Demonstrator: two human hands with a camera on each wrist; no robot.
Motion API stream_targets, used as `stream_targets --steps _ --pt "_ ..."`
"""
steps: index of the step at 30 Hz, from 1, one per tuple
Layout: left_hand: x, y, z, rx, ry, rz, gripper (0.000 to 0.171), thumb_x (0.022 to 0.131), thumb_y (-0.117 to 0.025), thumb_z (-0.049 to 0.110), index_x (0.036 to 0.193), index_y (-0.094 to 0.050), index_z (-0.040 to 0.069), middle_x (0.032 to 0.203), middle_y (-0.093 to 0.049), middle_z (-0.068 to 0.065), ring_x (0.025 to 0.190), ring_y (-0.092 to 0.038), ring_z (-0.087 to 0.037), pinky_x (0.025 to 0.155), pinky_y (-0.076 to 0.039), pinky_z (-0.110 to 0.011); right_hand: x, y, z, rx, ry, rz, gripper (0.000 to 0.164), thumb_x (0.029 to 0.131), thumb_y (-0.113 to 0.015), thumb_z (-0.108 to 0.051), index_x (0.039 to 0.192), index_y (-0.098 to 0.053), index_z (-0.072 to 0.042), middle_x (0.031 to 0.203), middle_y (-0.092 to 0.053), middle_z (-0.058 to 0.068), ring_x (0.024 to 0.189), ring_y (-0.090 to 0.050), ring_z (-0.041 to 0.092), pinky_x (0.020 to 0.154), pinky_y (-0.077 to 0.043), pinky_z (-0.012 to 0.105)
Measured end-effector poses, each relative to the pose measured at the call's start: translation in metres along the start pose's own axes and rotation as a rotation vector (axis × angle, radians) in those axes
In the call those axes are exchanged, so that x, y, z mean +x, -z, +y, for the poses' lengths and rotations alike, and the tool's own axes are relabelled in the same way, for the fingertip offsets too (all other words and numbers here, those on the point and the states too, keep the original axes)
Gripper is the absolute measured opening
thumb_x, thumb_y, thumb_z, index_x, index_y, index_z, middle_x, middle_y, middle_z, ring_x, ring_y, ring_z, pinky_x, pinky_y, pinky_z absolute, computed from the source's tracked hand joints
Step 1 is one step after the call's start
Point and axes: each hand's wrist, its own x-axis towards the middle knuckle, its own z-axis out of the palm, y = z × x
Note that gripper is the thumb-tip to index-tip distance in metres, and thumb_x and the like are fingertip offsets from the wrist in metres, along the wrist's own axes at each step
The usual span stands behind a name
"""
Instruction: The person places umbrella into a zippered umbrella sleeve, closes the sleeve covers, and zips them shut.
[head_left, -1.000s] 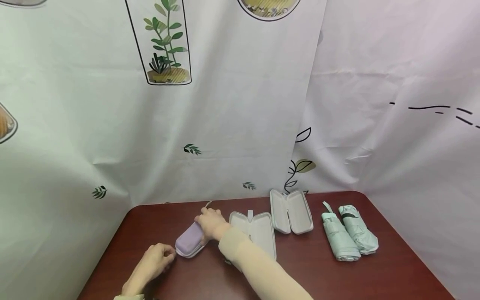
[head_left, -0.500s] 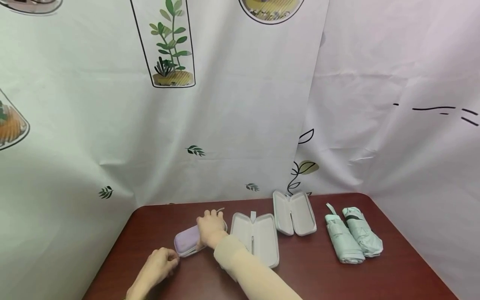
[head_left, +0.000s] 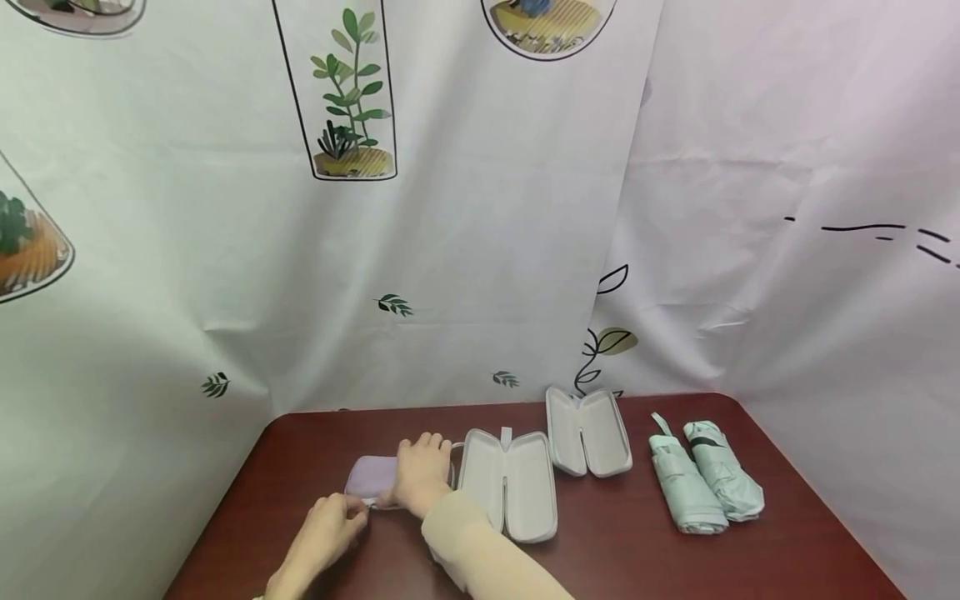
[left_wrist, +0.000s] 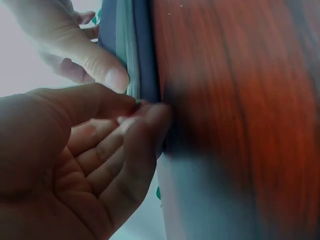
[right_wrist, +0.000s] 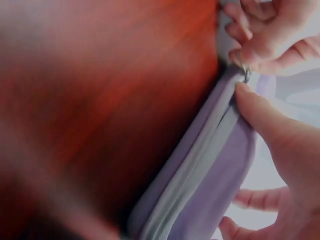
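Note:
A purple zip case (head_left: 371, 477) lies on the table at centre left. My right hand (head_left: 422, 471) grips it from above, fingers over the far side and thumb on the near edge. At that near edge, my left hand (head_left: 322, 533) pinches the zipper pull (right_wrist: 247, 74) between thumb and forefinger. The right wrist view shows the pale zipper band (right_wrist: 192, 175) running along the case, with a narrow dark gap near the pull. In the left wrist view, the right thumb (left_wrist: 116, 79) presses close beside the pinching fingers. The inside of the case is hidden.
Two pale cases lie unfolded, one (head_left: 528, 492) right beside the right hand, the other (head_left: 603, 429) farther back. Two folded mint umbrellas (head_left: 686, 492) lie side by side at the right. A printed white cloth (head_left: 480, 250) hangs behind the dark red table (head_left: 615, 550).
The purple case has turned from slanted to nearly crosswise. My left hand has moved slightly right along its near edge with the zipper pull. My right hand has kept its hold.

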Motion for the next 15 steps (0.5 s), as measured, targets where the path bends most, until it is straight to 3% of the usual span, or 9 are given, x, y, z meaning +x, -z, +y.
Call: stream_targets --steps 5,10,13,15 --pt "0.001 0.0 -0.001 0.024 0.007 0.013 0.029 0.083 -0.065 0.003 0.061 -0.054 0.017 0.051 -0.044 0.011 0.046 -0.042 -0.005 0.047 -0.035 -0.023 -0.009 -0.001 -0.006 0.033 -0.037 -0.015 0.096 0.05 -0.071 -0.084 0.114 -0.061 -0.013 0.1 -0.058 0.011 0.092 -0.061 0.028 0.088 -0.039 0.048" --pt "0.004 0.0 0.0 0.032 -0.027 0.041 0.033 0.08 -0.066 0.002 0.058 -0.049 0.02 0.052 -0.039 0.013 0.048 -0.035 -0.004 0.049 -0.032 -0.024 -0.011 0.013 -0.001 0.041 0.004 -0.064 0.093 0.057 -0.069 -0.082 0.115 -0.062 -0.01 0.101 -0.061 0.01 0.089 -0.061 0.024 0.085 -0.037 0.05" --pt "0.004 0.001 0.0 0.031 -0.016 0.056 0.03 0.08 -0.067 0.002 0.06 -0.053 0.02 0.052 -0.042 0.013 0.048 -0.039 -0.005 0.05 -0.035 -0.025 -0.009 0.023 0.008 0.106 0.066 -0.12 0.079 0.067 -0.069 -0.075 0.114 -0.064 -0.011 0.102 -0.063 0.008 0.092 -0.06 0.021 0.085 -0.038 0.05" --pt "0.004 0.002 0.0 0.038 -0.009 0.063 0.028 0.079 -0.068 0.003 0.061 -0.056 0.02 0.053 -0.044 0.012 0.05 -0.041 -0.006 0.052 -0.036 -0.026 -0.005 0.028 0.018 0.171 0.11 -0.155 0.056 0.077 -0.069 -0.062 0.104 -0.067 -0.013 0.096 -0.063 0.005 0.089 -0.059 0.02 0.084 -0.038 0.049"
